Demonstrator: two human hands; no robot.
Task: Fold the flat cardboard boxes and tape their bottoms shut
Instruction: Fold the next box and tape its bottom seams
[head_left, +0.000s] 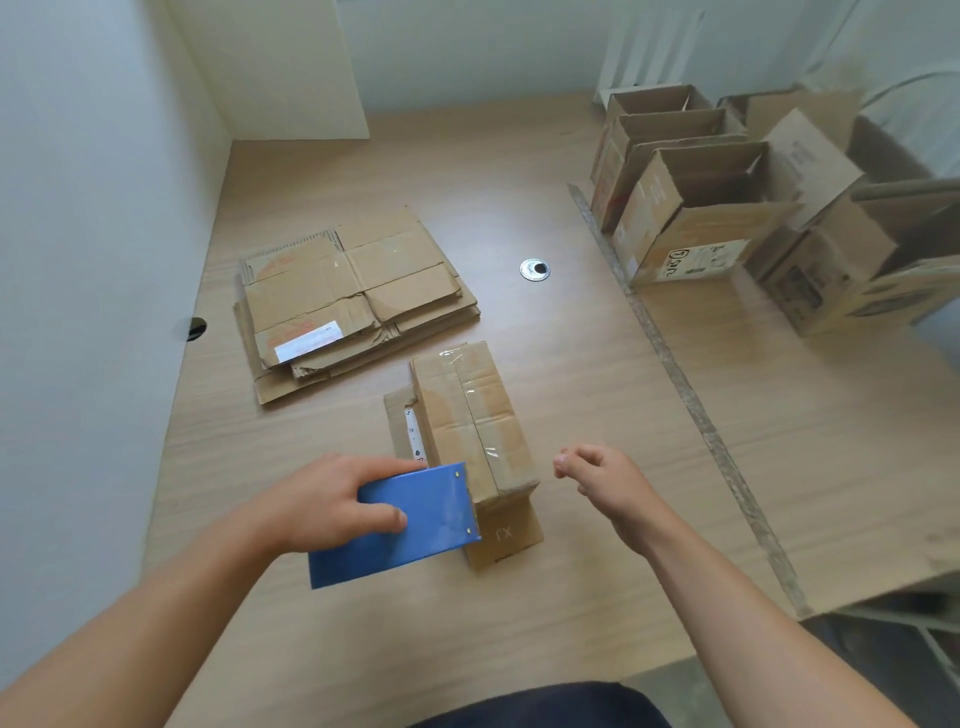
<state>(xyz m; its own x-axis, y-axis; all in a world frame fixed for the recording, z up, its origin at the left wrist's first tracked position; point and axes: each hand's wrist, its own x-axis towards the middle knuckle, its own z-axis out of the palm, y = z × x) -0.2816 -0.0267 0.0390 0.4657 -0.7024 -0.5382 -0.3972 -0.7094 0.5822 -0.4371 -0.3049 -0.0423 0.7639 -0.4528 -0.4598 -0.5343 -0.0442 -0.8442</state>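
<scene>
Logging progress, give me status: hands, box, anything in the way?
Left hand holds blue dispenser at box near edge. Right hand free, fingers loose. Tape along box seam. Flat stack waiting; nothing in the way.

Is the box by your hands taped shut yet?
Taped: the box lies bottom up, clear tape running along its closed seam.
</scene>
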